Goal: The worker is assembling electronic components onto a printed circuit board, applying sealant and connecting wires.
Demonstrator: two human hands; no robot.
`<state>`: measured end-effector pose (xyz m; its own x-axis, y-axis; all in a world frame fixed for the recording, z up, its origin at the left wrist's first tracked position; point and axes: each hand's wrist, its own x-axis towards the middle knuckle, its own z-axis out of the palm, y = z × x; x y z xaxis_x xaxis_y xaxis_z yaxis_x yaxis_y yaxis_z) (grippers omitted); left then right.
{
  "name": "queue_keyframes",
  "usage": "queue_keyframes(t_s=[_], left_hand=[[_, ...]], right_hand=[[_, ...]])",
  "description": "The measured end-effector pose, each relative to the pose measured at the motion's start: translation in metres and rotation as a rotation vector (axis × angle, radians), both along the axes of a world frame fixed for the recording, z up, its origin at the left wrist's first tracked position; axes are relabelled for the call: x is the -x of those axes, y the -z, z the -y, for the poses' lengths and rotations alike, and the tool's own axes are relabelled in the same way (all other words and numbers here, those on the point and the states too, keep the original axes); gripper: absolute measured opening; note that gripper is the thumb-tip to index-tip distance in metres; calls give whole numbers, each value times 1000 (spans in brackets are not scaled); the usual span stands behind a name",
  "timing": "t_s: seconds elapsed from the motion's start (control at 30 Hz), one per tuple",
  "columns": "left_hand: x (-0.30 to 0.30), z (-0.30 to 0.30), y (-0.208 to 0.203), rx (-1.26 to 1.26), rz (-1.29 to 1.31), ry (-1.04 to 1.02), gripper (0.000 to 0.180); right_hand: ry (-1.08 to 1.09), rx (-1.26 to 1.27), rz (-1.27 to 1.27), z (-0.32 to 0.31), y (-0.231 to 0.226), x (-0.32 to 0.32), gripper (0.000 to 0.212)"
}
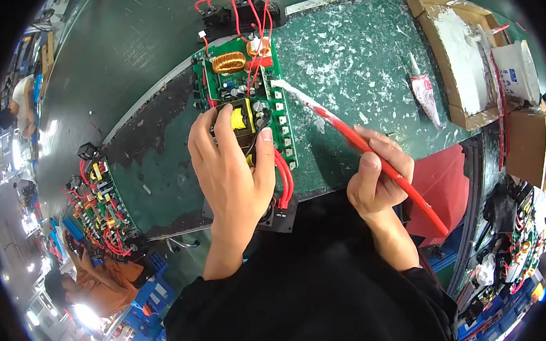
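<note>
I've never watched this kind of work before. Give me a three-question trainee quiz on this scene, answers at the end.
1. What does the right hand hold?
2. On the circuit board, which sits farther from the person's body: A) the copper-wound ring coil, or B) the yellow-wrapped transformer?
3. True or false: the pointed red-and-white tube lies left of the circuit board.

Key
1. A red-handled applicator with a white-coated tip.
2. A, the copper-wound ring coil.
3. False: the tube lies to its right.
</note>
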<state>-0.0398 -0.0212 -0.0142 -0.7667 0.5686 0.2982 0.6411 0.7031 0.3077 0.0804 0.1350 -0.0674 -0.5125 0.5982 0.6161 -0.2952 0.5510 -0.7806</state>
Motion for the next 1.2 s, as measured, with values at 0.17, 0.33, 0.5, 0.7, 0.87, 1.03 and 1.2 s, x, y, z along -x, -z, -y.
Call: queue_keyframes(t_s=[0.17,0.33,0.5,0.7,0.87,1.03,1.2], left_hand=[[0,1,-2,5,-8,2,51],[-1,-1,-3,-8,-1,0,49],[-1,0,-3,-3,13,-8,48],[-1,0,-3,-1,5,-3,49],[1,0,-2,3,5,4,50],[0,1,-1,19,-14,6,51],[0,1,-3,12,1,5,50]], right_hand=[[-56,16,66,0,-3,-3,18],[15,81,6,0,3,-1,20],[-29,53,63,-2,-1,-2,20],[60,157,-44,0,5,-4,25],[24,-7,54,-6,2,-8,22],[43,112,-19,-4,5,-7,20],[16,76,55,-3,-2,-8,23]])
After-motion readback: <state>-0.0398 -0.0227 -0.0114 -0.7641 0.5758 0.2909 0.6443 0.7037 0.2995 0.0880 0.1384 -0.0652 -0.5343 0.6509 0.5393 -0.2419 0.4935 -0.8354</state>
